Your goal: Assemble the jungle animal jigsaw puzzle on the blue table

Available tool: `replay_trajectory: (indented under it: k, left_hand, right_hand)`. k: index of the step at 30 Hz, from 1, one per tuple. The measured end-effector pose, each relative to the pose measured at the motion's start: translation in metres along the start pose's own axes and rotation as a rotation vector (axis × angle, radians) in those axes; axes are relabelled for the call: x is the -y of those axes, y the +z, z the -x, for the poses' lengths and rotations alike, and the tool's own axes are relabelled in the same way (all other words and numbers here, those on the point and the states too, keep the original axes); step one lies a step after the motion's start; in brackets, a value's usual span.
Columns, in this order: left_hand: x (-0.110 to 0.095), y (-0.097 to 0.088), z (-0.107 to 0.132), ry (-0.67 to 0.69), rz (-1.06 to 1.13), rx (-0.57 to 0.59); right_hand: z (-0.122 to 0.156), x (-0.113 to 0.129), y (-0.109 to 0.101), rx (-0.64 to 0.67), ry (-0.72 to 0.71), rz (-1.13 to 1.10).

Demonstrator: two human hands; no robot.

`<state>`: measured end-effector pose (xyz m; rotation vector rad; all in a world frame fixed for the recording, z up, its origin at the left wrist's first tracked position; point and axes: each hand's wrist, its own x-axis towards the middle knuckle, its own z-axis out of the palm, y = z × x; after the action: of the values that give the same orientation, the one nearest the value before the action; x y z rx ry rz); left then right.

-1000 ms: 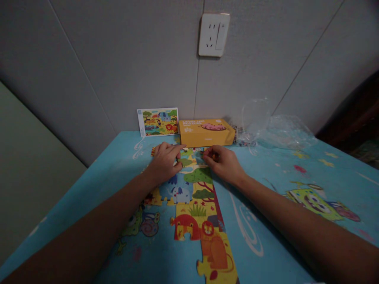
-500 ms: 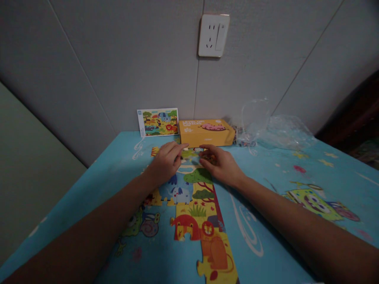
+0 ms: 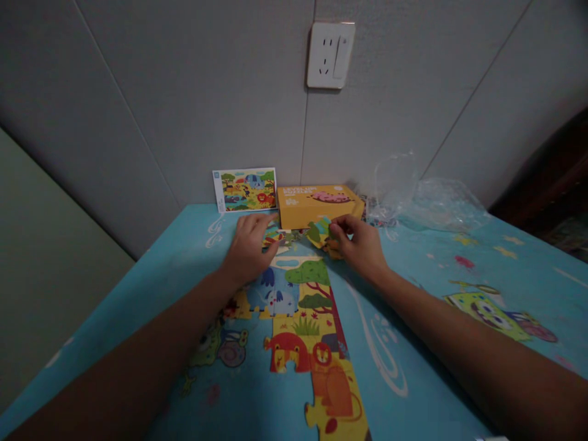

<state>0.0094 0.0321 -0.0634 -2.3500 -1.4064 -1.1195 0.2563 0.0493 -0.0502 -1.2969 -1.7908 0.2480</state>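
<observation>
My right hand (image 3: 361,245) pinches a green and yellow puzzle piece (image 3: 319,231) between thumb and fingers, tilted up off the table. More yellow card shows just below it; whether that is held too, I cannot tell. My left hand (image 3: 248,250) lies at the near left of some loose puzzle pieces (image 3: 285,236), thumb and fingers apart around them. Closer to me is a partly joined animal puzzle (image 3: 305,306) with elephants, trees and lions. My left forearm covers part of its left side.
A yellow puzzle box (image 3: 319,211) stands against the wall beside a picture card (image 3: 248,191) leaning there. Right of the box lies a crumpled clear plastic bag (image 3: 441,205). A blue cartoon-printed cloth (image 3: 413,294) covers the table.
My right hand has lifted a puzzle piece and drawn slightly right with it. My left hand has shifted a little left, and its fingers have spread around the loose pieces.
</observation>
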Motion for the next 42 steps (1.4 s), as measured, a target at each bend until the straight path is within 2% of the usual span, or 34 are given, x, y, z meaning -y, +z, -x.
replay_trajectory:
  k: [3,6,9,13,17,20,23,25,27,30,32,34,37,42]
  left_hand:
    - [0.011,0.006,0.002,-0.180,-0.100,0.123]
    - [0.015,0.009,0.004,-0.254,-0.096,0.209]
    - [0.014,0.008,0.004,-0.242,-0.083,0.208]
    - [0.010,0.005,0.001,-0.216,-0.106,0.136]
    - [0.002,-0.001,-0.001,-0.100,-0.066,0.017]
    - [-0.009,-0.005,-0.002,0.073,0.043,-0.046]
    - [-0.017,-0.009,-0.002,0.245,0.137,-0.005]
    - [-0.018,-0.009,-0.001,0.287,0.144,0.045]
    - [-0.016,-0.006,0.000,0.232,0.105,0.078]
    - [-0.006,-0.001,0.001,0.016,0.011,0.127]
    - [0.000,0.002,0.002,-0.124,-0.025,0.176]
    - [0.003,0.003,0.002,-0.204,-0.029,0.229]
    - [0.004,0.003,0.001,-0.233,-0.005,0.264]
    - [0.005,0.003,0.001,-0.236,0.018,0.256]
  right_hand:
    - [-0.008,-0.015,-0.003,-0.015,0.118,0.114]
    - [-0.011,-0.024,-0.002,0.063,0.192,0.232]
    - [-0.010,-0.027,-0.001,0.112,0.194,0.327]
    - [-0.009,-0.021,-0.001,0.039,0.063,0.307]
    - [-0.003,-0.004,0.000,0.044,-0.059,0.099]
    - [0.006,0.010,0.005,0.190,-0.059,-0.114]
    - [0.013,0.018,0.009,0.331,-0.030,-0.257]
    - [0.014,0.018,0.009,0.309,-0.024,-0.218]
    - [0.011,0.014,0.007,0.214,-0.002,-0.117]
    - [0.001,0.003,0.002,0.085,0.065,0.059]
    - [-0.004,-0.005,-0.001,0.063,0.104,0.169]
    - [-0.008,-0.012,-0.001,0.067,0.125,0.254]
    - [-0.008,-0.019,0.002,0.062,0.138,0.345]
    - [-0.006,-0.025,0.007,0.005,0.131,0.399]
